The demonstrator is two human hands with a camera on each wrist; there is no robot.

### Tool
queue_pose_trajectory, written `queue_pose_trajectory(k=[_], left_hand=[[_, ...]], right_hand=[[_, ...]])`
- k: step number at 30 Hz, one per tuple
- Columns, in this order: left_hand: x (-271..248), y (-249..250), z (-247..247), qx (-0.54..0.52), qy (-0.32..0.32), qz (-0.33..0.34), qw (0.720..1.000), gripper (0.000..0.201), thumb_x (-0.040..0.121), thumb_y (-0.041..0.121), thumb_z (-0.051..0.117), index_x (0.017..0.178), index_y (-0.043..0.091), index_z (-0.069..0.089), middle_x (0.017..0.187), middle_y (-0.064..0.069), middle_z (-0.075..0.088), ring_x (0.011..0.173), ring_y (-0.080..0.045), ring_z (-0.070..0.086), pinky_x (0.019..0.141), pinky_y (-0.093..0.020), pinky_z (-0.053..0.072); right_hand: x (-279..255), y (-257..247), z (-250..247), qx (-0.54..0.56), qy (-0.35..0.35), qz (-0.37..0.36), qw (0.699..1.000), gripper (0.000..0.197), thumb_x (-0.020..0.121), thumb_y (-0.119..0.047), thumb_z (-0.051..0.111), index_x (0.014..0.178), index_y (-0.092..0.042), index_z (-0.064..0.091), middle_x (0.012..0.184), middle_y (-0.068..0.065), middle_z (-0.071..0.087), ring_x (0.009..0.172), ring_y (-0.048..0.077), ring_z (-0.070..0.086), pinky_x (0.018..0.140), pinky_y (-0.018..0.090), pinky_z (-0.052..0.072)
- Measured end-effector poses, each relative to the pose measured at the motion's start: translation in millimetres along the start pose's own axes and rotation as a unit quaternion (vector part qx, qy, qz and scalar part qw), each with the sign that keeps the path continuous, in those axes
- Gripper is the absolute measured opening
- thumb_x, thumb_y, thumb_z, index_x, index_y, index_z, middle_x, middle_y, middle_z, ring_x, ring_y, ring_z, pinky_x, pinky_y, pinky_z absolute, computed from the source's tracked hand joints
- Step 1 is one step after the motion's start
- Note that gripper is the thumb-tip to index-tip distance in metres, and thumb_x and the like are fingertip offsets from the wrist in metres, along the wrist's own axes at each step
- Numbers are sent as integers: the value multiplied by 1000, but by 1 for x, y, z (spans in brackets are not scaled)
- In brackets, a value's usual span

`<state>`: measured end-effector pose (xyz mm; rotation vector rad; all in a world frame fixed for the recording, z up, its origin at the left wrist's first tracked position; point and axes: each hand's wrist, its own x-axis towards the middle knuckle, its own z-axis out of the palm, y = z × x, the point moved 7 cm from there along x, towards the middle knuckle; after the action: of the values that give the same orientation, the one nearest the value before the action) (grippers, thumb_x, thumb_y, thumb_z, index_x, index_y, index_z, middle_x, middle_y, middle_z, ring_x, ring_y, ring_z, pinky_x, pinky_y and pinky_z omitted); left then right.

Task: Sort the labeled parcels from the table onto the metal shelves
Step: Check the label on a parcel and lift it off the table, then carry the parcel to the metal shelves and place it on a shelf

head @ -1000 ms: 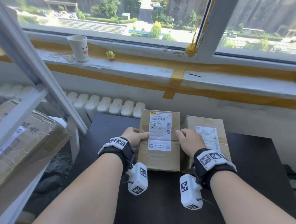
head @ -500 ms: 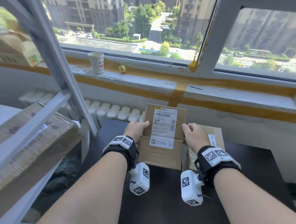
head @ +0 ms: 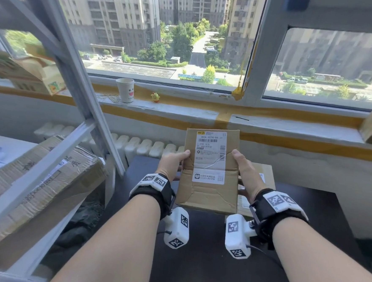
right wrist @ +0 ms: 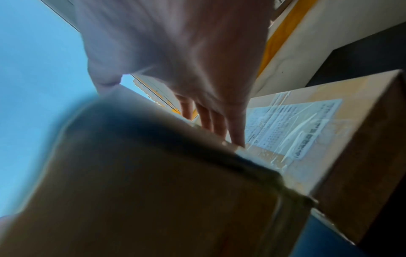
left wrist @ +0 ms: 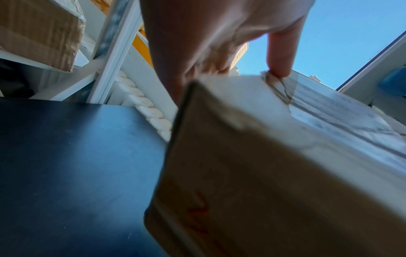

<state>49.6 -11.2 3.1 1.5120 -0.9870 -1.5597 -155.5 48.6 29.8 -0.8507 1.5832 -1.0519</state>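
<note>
my left hand [head: 172, 162] + right hand [head: 245, 170] grip G058 parcel [head: 209, 171] by its side edges, above table [head: 307, 215] | risk: pinch slips, it drops on second parcel [head: 264, 170] | risk: clips shelf upright [head: 79, 85] at left

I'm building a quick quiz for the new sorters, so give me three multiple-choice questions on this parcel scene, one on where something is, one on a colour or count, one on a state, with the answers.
1. Where does the paper cup stand?
A. on the windowsill
B. on the black table
C. on the metal shelf

2. How many parcels are at the black table, counting the held one?
A. one
B. two
C. four

3. What state is the labeled parcel in?
A. lying flat on the table
B. lifted off the table, gripped on both sides
C. resting on the shelf

Answers:
1 A, it sits on the sill beside the small yellow toy.
2 B, a second parcel lies on the table behind the held one.
3 B, the left hand and right hand grip its side edges, clear of the tabletop.
</note>
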Motion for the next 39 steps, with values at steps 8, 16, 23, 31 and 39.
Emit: queue_pose_trajectory(k=[8,16,23,31,39], left_hand=[[-31,-1,5,-23,-33,-27,999,35,90,53,54,81,19,54,47,5,54,27,-7,49,36,-12,40],[-51,-12,-31,2,-75,-17,997,46,73,61,63,72,17,47,59,-1,35,46,-14,30,47,-20,27],[-87,-50,-87,26,-102,-24,994,40,88,49,58,74,14,46,53,1,34,25,-6,30,34,-9,26],[-143,-76,-105,28,-163,-28,986,42,91,47,55,67,14,46,41,5,35,22,-5,28,30,-8,25],[-208,-95,-130,33,-163,-1,986,42,92,47,54,71,12,52,48,1,43,21,-5,38,30,-10,32]], right_hand=[[-26,2,0,42,7,-2,999,30,93,-50,44,84,-26,61,80,-1,66,71,16,60,68,32,48],[-63,19,31,82,45,0,996,38,86,-53,52,89,-20,70,92,8,76,87,29,70,84,43,55],[-127,62,84,97,83,23,992,48,76,-59,55,97,-19,69,95,10,76,95,33,69,98,53,50],[-202,85,93,79,119,31,989,37,92,-49,46,97,-20,68,89,6,73,77,24,66,75,36,51],[-270,105,101,54,122,29,991,38,95,-49,41,84,-21,65,75,2,69,64,17,61,58,27,45]])
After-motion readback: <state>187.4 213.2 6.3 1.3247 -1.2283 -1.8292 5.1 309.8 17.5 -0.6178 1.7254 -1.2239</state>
